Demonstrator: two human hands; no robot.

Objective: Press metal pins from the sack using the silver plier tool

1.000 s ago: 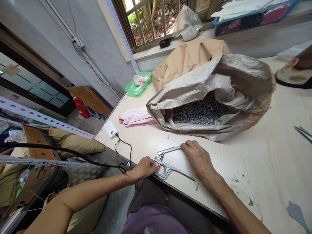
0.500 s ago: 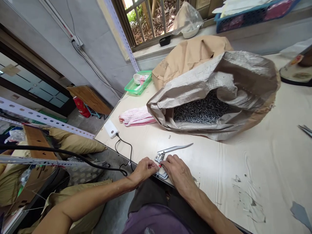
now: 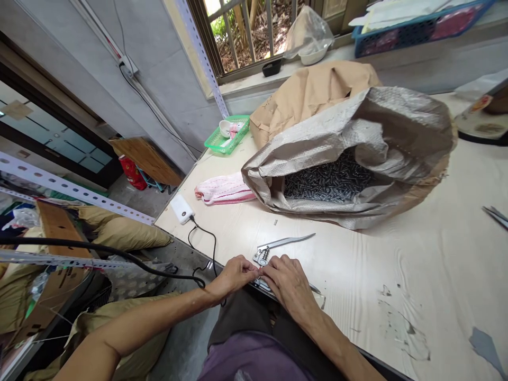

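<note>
Two hands: the left hand (image 3: 238,272) and the right hand (image 3: 286,279) meet in front of the sack (image 3: 304,138), at the pliers (image 3: 278,244).
Left hand: thumb and fingers drawn together at the tips; anything pinched there is too small to make out.
Right hand: fingers bent in toward the left fingertips; whether they are clamped on something I cannot tell, since the knuckles cover it.
Pliers: lying in front of the sack on the counter (image 3: 365,286), handles spread, a spring (image 3: 264,255) showing near the hinge; the part nearest the person is mostly covered.
Work so far: the handwork looks under way; the handles are not squeezed together, and no finished result shows, so how much is left cannot be judged.
Sack: mouth open, many small metal pieces (image 3: 327,180) inside; one loose piece (image 3: 275,222) just in front.
Counter: pale wood grain, dark marks in front of the sack; a pink-white cloth (image 3: 226,189) touches its left end, a white charger (image 3: 181,208) lies farther left, scissors (image 3: 496,216) to its right.
Room: behind the sack, a paper bag (image 3: 313,82) and a barred window (image 3: 254,37); well left of it, a wooden board (image 3: 148,161) beside a red bag (image 3: 133,172).
</note>
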